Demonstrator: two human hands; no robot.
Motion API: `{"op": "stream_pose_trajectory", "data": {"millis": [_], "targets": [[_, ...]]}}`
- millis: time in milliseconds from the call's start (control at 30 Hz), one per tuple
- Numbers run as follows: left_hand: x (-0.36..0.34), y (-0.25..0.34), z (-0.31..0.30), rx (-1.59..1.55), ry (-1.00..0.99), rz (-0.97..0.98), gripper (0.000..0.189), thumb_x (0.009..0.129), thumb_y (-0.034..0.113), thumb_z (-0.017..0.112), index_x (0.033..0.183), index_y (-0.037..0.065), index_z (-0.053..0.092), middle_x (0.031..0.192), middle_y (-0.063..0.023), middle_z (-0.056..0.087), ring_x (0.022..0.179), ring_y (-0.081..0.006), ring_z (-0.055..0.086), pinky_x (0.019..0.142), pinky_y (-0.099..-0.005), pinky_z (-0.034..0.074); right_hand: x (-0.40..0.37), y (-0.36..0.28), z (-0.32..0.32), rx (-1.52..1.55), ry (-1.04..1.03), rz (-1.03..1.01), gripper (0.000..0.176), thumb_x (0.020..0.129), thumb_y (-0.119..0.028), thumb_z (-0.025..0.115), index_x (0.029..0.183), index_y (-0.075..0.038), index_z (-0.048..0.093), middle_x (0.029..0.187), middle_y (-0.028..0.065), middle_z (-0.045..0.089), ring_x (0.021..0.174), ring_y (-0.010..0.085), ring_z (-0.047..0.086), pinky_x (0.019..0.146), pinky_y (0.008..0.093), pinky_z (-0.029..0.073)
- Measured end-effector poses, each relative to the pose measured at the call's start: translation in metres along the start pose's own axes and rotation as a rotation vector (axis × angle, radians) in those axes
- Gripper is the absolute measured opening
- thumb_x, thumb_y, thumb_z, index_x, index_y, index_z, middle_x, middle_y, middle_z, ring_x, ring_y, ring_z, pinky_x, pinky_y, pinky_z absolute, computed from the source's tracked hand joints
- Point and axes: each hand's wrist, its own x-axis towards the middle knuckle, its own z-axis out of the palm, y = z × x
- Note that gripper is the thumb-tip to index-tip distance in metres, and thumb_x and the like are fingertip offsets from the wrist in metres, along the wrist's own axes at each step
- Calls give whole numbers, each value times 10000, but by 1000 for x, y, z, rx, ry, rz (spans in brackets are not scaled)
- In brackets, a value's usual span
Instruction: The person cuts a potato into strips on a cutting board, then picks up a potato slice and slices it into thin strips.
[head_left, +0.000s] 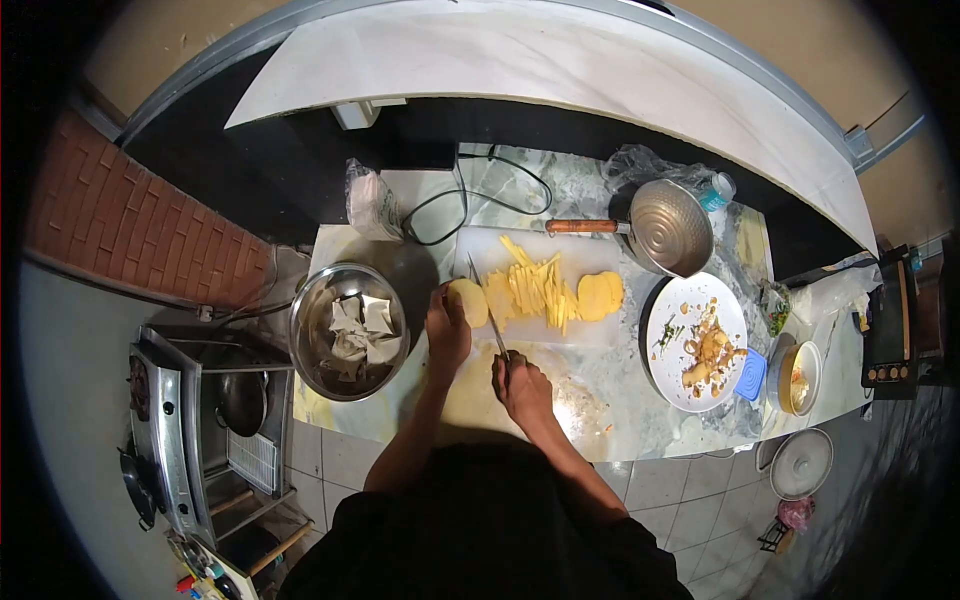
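Note:
My left hand (448, 328) is closed on a pale yellow potato piece (469, 302) at the left end of the white cutting board (600, 335). In my right hand (523, 388) is the handle of a knife (488, 305), whose blade points away from me along the right side of that piece. Right of the blade lies a pile of cut potato strips (535, 288), a few of them stretching toward the board's far edge. Beyond the pile, several round potato slices (600, 296) overlap one another.
A steel bowl (300, 345) with folded whitish pieces stands left. To the right are a plate (665, 330) of peelings, a wooden-handled pan (670, 228), a blue lid (750, 375) and a round container (815, 378). Behind the board runs a black cable (510, 208). A stove (180, 440) is lower left.

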Motion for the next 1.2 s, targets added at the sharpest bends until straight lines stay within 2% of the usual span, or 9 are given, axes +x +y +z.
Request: {"op": "stream_pose_trajectory", "data": {"millis": [400,600,700,800,867,900,967,1067,1200], "targets": [[1,-7,-9,123,-72,97,233,923,112,493,1121,-10,496,951,-187,617,826,-327,619,748,-409,475,2,-8,-17,-133,-53,122,234,927,-239,495,956,-13,549,773,222,626,685,403,626,594,484,510],[9,3,-12,103,-218,62,292,898,85,537,1163,-22,478,988,-179,626,855,-225,630,750,-332,483,0,-9,-24,-101,-23,118,220,925,-223,500,928,-5,537,770,225,619,688,407,623,589,485,508],[16,1,-5,-54,-161,241,333,876,72,577,1173,-34,471,964,-161,632,830,-177,624,731,-294,484,1,-9,-23,-93,-16,111,215,924,-215,498,931,-3,534,758,231,618,678,413,621,581,489,505],[22,7,-5,-129,-225,261,385,844,57,610,1195,-20,472,992,-166,623,838,-189,622,741,-274,477,4,-9,-22,-96,-5,138,214,923,-208,494,943,1,533,724,243,617,656,422,619,575,497,501],[23,2,-5,-78,-370,-43,451,808,99,673,1214,4,501,1123,-159,608,1033,-217,598,864,-325,472,4,-5,-23,-99,1,166,214,922,-205,491,949,3,532,704,249,616,643,427,618,572,501,500],[23,3,-5,-78,-369,-42,451,808,99,673,1214,4,501,1123,-159,608,1033,-217,598,864,-325,472,5,-2,-24,-103,12,157,217,922,-205,489,958,5,532,688,255,613,636,431,616,571,503,499],[20,6,-4,162,-389,117,570,765,111,697,1275,49,450,1096,-203,559,969,-334,585,799,-362,481,5,0,-25,-101,18,146,222,923,-204,486,982,5,530,690,253,612,631,433,613,566,505,496],[11,12,-4,396,-315,351,641,738,170,737,1293,54,437,1093,-186,535,979,-372,564,794,-430,481,3,-6,-27,-78,-11,148,229,926,-210,482,995,3,528,724,249,614,659,434,614,575,506,495],[8,20,-9,473,-337,267,690,712,209,761,1303,73,434,1092,-164,517,983,-369,562,794,-448,480,-1,-10,-20,-58,-42,137,223,926,-207,487,986,5,525,755,248,614,692,437,614,590,508,493]]}}
